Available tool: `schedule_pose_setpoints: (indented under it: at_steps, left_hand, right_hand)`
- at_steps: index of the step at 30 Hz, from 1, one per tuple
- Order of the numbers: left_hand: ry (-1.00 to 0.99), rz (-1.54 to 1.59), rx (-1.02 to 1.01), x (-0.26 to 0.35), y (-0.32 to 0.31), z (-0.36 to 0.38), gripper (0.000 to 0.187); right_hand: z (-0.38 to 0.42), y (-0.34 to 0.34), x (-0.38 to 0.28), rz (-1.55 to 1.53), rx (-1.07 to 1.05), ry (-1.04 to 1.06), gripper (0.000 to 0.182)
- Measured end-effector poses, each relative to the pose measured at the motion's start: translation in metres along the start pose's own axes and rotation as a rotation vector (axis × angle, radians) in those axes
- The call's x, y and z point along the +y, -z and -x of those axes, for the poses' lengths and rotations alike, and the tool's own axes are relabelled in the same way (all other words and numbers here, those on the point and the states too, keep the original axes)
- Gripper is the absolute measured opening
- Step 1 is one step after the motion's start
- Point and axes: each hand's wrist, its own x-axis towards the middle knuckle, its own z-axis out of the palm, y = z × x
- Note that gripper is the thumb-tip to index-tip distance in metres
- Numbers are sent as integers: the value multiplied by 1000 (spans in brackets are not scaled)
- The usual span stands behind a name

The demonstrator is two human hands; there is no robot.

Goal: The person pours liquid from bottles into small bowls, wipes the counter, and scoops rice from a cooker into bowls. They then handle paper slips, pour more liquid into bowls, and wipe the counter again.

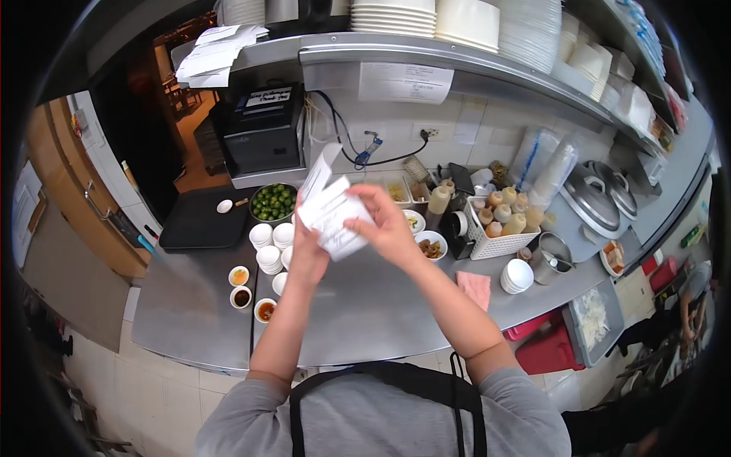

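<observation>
Several printed paper slips (335,217) are held up over the steel counter (358,320), between my two hands. My left hand (308,259) grips their lower left edge, and one long slip curls upward above it. With thumb and fingers, my right hand (387,227) pinches the right side of the papers. The print is too small to read. Below and left of my hands stand stacks of small white cups (268,257). Three little dishes of sauce, one a dark sauce dish (241,297), sit nearby. A bowl of small green citrus fruits (274,202) is behind the cups.
A black tray (199,225) and a black printer (263,129) are on the left. Rightward are a white basket of squeeze bottles (487,242), a pink cloth (474,288) and a metal pot (551,263). A loaded shelf (457,50) overhangs the counter. Another person (693,297) is at far right.
</observation>
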Motion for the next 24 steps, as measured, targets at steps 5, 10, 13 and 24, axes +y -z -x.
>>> schedule_pose_setpoints:
  at_steps: [5, 10, 13, 24]
  left_hand:
    - [-108, -207, 253, 35, -1, -36, 72]
    - [-466, -602, 233, 81, -55, -26, 72]
    - [-511, -775, 241, 85, -60, -15, 59]
    - [-968, -1167, 135, 200, -83, -77, 28]
  right_hand:
    - [11, 23, 6, 626, -47, -10, 19]
    - [-35, 84, -8, 772, 443, 353, 16]
    - [-69, 131, -44, 727, 699, 289, 15]
    - [-90, 167, -79, 733, 817, 608, 24]
